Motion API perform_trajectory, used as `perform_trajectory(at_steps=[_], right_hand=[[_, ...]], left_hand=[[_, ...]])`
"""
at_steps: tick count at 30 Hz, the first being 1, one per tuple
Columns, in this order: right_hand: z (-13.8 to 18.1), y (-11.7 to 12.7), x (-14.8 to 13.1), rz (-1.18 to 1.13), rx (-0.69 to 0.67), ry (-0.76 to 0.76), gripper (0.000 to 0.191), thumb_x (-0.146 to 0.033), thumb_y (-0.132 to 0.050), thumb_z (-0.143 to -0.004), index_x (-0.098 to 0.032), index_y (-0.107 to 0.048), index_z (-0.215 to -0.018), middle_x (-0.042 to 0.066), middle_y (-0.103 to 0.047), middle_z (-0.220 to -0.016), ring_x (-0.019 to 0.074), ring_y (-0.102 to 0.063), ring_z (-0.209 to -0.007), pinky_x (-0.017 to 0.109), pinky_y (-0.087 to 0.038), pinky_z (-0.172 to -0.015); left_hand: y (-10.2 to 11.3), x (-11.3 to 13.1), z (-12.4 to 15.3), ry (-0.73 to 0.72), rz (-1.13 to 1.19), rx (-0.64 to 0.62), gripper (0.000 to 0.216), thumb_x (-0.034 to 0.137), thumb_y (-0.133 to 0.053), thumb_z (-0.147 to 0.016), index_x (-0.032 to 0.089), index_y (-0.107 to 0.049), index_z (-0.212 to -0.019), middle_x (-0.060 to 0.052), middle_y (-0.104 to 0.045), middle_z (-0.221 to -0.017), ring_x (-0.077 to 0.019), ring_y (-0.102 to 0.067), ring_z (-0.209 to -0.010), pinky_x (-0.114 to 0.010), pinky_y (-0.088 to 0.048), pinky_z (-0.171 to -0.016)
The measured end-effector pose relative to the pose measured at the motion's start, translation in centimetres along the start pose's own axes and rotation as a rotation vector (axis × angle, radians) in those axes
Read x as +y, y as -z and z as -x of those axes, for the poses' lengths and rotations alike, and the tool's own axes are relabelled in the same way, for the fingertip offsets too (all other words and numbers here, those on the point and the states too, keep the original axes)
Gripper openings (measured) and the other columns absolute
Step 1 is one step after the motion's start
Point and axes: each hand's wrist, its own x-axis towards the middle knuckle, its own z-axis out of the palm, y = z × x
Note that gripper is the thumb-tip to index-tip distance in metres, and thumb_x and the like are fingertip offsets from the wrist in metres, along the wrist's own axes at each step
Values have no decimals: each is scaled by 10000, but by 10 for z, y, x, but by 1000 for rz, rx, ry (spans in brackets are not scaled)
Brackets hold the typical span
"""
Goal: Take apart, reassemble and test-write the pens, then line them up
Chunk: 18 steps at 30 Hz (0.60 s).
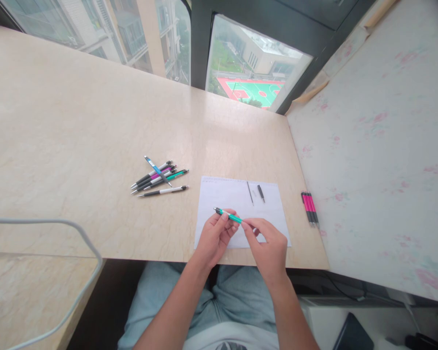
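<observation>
Near the table's front edge, a teal pen barrel is pinched over a white sheet by the fingertips of the left hand and the right hand. Beyond, pink pens are lined beside the wall, a refill and black grip are laid on the sheet, with piled pens parted off by open tabletop.

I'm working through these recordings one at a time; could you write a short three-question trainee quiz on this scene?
1. What colour is the pen barrel that the left hand holds: (a) pink, (b) teal, (c) yellow?
2. True or false: the dark pen grip lies on the paper.
3. Fill the gap: in the picture, the pink pens lie to the ___ of the paper.

Key: 1 b; 2 true; 3 right.
</observation>
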Motion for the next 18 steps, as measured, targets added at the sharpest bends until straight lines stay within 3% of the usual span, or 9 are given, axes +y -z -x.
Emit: perform_trajectory(at_steps=[18], right_hand=[[0, 0, 1, 21, 3, 22, 128, -197, -590, -923, -192, -709, -876, 42, -730, -810, 140, -635, -669, 257, -533, -612]], left_hand=[[-2, 0, 0, 1, -7, 25, 237, 294, -780, -795, 101, -731, -924, -36, -681, -762, -72, -625, -678, -185, -529, -735]])
